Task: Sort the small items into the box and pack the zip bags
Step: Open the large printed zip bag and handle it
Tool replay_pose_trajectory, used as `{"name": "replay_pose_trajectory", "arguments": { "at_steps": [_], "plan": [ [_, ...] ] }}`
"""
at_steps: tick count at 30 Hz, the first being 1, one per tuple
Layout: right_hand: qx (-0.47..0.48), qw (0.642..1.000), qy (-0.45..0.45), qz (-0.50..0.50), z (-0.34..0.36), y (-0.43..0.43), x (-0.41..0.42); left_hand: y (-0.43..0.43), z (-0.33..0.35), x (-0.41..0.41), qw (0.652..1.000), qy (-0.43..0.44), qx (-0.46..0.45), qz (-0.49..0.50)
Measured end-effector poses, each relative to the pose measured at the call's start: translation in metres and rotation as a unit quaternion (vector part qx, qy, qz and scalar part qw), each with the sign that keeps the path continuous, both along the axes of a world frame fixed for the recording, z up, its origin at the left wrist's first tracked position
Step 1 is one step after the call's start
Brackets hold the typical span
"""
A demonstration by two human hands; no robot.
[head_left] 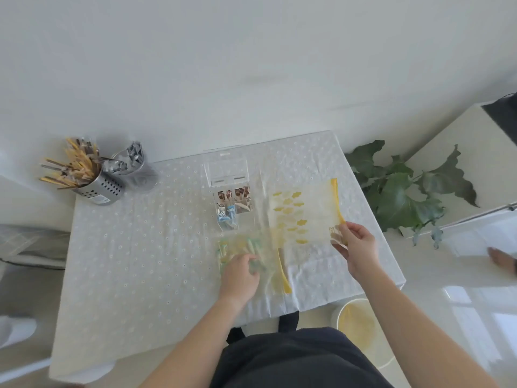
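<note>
A yellow-patterned zip bag [305, 217] is pinched at its corner by the right hand [355, 245], beside the clear box [232, 208] on the table [126, 247]. Another zip bag [251, 256] is pressed under the left hand [240, 275], fingers curled on it.

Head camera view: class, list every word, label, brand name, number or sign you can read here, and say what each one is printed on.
No text can be read in this picture.
Perforated steel holder: a pale sticker near its base, too blurred to read.
Yellow-patterned zip bag: a small mark near the corner by the right hand, too small to read.
Clear compartment box: the small packets inside show colour only, no legible print.
</note>
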State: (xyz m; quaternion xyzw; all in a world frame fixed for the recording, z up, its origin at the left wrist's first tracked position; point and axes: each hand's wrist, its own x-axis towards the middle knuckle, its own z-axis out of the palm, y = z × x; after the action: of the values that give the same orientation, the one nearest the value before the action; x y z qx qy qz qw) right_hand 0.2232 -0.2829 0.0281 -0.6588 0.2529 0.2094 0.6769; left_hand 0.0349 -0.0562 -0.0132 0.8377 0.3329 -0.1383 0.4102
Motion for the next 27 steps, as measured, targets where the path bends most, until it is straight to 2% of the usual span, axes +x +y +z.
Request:
{"name": "replay_pose_trajectory", "arguments": {
  "at_steps": [2,6,8,11,14,16,20,23,27],
  "plan": [
    [0.013,1.0,0.007,0.005,-0.012,0.004,0.018,-0.008,-0.015,-0.005,0.995,0.037,0.068,-0.057],
    [0.004,0.998,0.017,0.059,-0.035,0.013,0.049,-0.018,-0.037,-0.013,0.984,0.089,0.116,-0.104],
    [-0.076,0.99,0.009,0.121,-0.043,0.017,0.056,-0.023,-0.043,-0.014,0.979,0.097,0.139,-0.111],
    [-0.285,0.933,-0.053,0.212,-0.054,0.019,0.05,-0.03,-0.044,-0.013,0.979,0.101,0.151,-0.093],
    [-0.365,0.893,-0.108,0.24,-0.061,0.021,0.03,-0.038,-0.044,-0.01,0.98,0.096,0.159,-0.075],
    [-0.344,0.889,-0.114,0.281,-0.066,0.028,0.016,-0.04,-0.045,-0.009,0.982,0.093,0.152,-0.061],
    [-0.215,0.877,-0.014,0.429,-0.072,0.055,-0.009,-0.04,-0.045,-0.007,0.986,0.092,0.13,-0.046],
    [-0.209,0.847,-0.009,0.488,-0.077,0.075,-0.02,-0.039,-0.044,-0.007,0.988,0.087,0.121,-0.039],
    [-0.205,0.836,-0.007,0.508,-0.079,0.09,-0.021,-0.035,-0.043,-0.007,0.99,0.084,0.11,-0.032]
  ]
}}
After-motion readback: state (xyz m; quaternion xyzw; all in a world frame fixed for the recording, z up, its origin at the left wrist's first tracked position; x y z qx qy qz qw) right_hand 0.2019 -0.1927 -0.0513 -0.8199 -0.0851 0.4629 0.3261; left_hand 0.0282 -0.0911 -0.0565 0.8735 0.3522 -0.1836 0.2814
